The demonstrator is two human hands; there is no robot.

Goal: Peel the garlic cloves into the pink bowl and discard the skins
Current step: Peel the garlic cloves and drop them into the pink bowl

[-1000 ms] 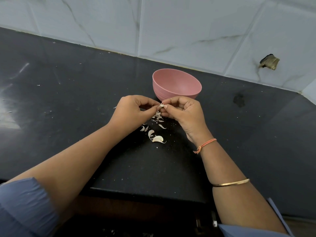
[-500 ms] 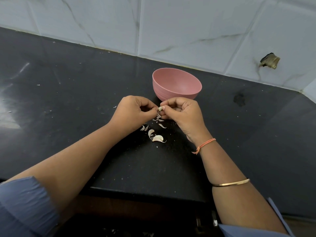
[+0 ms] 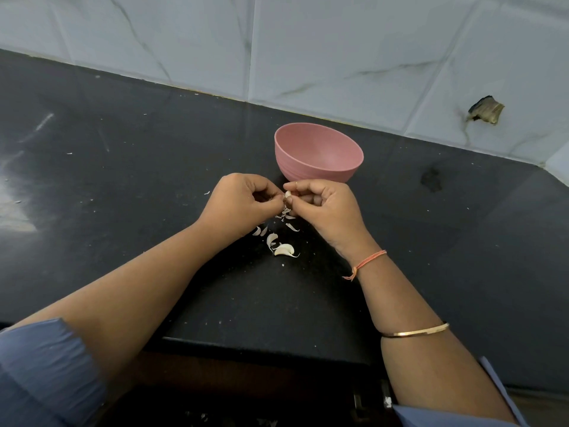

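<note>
Papery white skin covers the small garlic clove (image 3: 288, 196) that I hold between my two hands, just in front of the pink bowl (image 3: 311, 172). My right hand (image 3: 328, 206) pinches the clove with thumb and forefinger, with the other fingers curled in. My left hand (image 3: 238, 201) pinches at its lower end, where I judge the skin is coming away.

The clove is light and firm, but I think it becomes slippery once it is bare. So I should hold it by its sides and pull the skin from the root tip. The skin is thin and tears easily.

Below my hands, loose skins (image 3: 286, 217) lie on the black stone counter (image 3: 123, 180). Near them are two more cloves (image 3: 284, 249), which seem unpeeled. The bottom of the bowl is hidden from me. Behind it stands a pale marbled tile wall (image 3: 308, 57).
</note>
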